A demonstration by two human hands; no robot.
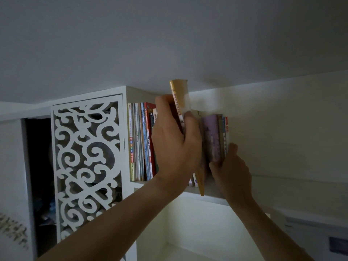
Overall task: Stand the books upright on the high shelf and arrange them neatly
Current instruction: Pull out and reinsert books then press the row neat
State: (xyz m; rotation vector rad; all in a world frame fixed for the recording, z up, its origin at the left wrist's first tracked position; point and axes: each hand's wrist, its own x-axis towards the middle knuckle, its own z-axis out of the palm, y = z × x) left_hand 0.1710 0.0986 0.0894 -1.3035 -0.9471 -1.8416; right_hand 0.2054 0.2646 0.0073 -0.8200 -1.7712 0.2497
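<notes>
Left hand point(175, 142) gripping tall gold-spined book point(178, 98), fingers clamped on spine, slotting it into gap on high shelf point(211, 193). Right hand point(231, 172) pinching purple-spined books point(214, 136), keeping gap open.

A dim room in a home, seen looking up toward a plain white ceiling point(169, 44). A white built-in shelf point(209, 193) sits just under the ceiling and holds a row of books point(143, 142). Left of the shelf stands a white cabinet door point(86, 166) cut in ornate scrollwork, beside a dark open compartment point(40, 176).
</notes>
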